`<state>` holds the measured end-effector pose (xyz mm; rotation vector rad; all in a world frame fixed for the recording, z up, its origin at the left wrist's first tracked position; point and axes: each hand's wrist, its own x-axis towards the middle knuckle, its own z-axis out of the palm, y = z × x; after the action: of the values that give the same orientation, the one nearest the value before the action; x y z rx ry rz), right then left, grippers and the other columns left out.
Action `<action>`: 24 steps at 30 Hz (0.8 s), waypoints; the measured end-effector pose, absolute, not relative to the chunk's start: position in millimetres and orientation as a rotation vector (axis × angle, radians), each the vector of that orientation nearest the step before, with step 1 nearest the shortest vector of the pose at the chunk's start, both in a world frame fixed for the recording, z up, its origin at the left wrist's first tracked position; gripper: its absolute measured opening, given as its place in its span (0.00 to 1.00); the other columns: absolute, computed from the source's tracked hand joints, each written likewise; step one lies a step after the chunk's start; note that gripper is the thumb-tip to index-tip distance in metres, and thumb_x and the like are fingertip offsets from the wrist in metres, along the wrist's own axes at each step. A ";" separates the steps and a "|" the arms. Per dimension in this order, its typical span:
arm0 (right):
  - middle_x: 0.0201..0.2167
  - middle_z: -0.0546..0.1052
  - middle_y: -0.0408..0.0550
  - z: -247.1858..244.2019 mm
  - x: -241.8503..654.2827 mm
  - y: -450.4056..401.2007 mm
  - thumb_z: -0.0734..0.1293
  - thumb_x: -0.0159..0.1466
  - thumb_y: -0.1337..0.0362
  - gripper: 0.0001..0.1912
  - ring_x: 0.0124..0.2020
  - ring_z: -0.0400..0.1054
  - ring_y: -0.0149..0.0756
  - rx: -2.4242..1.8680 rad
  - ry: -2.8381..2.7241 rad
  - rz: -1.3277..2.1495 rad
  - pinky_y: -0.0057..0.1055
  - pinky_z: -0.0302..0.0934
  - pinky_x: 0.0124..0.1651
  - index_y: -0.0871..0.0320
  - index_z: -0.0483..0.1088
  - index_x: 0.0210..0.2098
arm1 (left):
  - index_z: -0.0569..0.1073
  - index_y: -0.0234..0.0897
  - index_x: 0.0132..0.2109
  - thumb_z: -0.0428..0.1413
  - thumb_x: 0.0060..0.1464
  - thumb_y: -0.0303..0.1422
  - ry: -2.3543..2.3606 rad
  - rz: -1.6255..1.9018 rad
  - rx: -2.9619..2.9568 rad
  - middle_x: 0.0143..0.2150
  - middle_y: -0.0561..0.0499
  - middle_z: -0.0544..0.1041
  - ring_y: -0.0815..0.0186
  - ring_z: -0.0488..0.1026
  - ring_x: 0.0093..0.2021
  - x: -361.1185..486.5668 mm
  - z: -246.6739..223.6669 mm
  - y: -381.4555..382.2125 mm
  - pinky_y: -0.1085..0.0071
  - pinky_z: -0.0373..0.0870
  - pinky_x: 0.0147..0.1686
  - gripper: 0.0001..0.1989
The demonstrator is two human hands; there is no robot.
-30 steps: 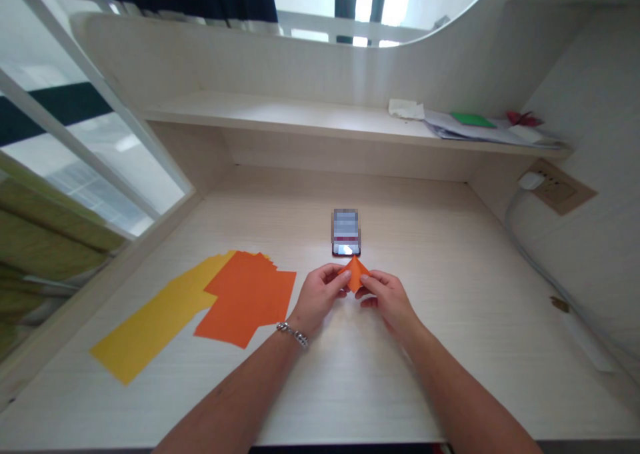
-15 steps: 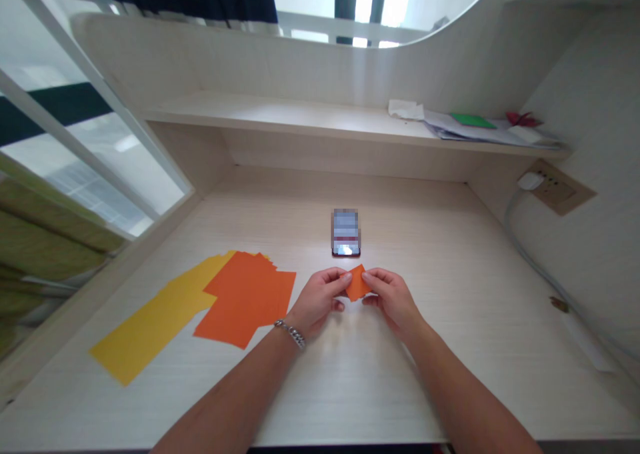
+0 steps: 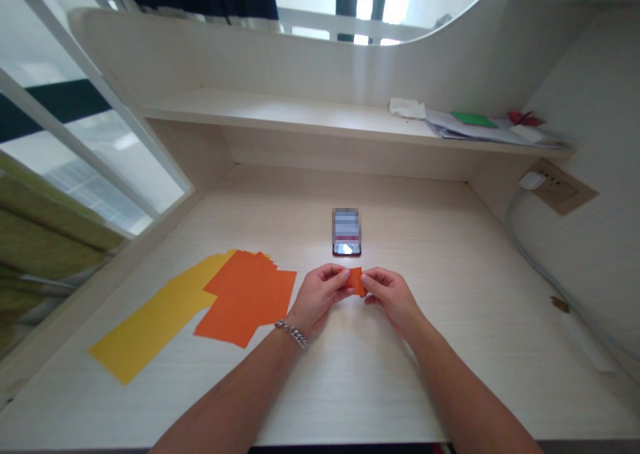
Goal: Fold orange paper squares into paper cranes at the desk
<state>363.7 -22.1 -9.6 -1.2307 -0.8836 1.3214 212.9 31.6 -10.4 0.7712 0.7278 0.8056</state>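
A small folded piece of orange paper (image 3: 356, 281) is pinched between my left hand (image 3: 317, 299) and my right hand (image 3: 393, 299). Its folds are partly hidden by my fingertips. A metal chain bracelet (image 3: 292, 334) circles my left wrist. Beside my left hand lies a loose stack of orange paper sheets (image 3: 245, 299), overlapping a strip-like spread of yellow paper sheets (image 3: 150, 324). A smartphone (image 3: 346, 233), its screen partly pixelated, lies on the desk just beyond my hands.
The pale wood-grain desk (image 3: 440, 261) has a shelf (image 3: 300, 115) above it, holding papers (image 3: 475, 129) and a white tissue (image 3: 407, 109). A wall socket panel (image 3: 557, 189) with a plugged-in cable is on the right. A window is on the left.
The orange piece has gone from a pointed shape to a smaller, more compact fold, and it sits lower. My hands have drawn closer around it.
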 end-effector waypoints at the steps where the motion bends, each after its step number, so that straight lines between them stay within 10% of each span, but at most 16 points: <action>1: 0.28 0.76 0.46 -9.1 363.3 -22.3 0.71 0.54 0.56 0.12 0.28 0.67 0.31 -1.234 -0.878 1.326 0.26 0.60 0.29 0.58 0.75 0.31 | 0.73 0.31 0.34 0.63 0.46 0.34 0.728 0.805 0.783 0.33 0.48 0.76 0.69 0.74 0.32 212.7 -10.9 32.0 0.74 0.73 0.33 0.11; 24: 0.28 0.75 0.46 -3.3 367.9 -27.7 0.74 0.50 0.58 0.13 0.29 0.67 0.31 -1.091 -0.747 1.634 0.26 0.61 0.30 0.60 0.75 0.31 | 0.71 0.31 0.32 0.60 0.49 0.35 0.634 0.711 0.805 0.28 0.49 0.74 0.69 0.71 0.28 209.5 -4.8 29.0 0.75 0.66 0.27 0.09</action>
<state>367.9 -27.7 -3.3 -1.0914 -0.7467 1.6342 209.5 29.0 -4.8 0.8052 0.6341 0.7114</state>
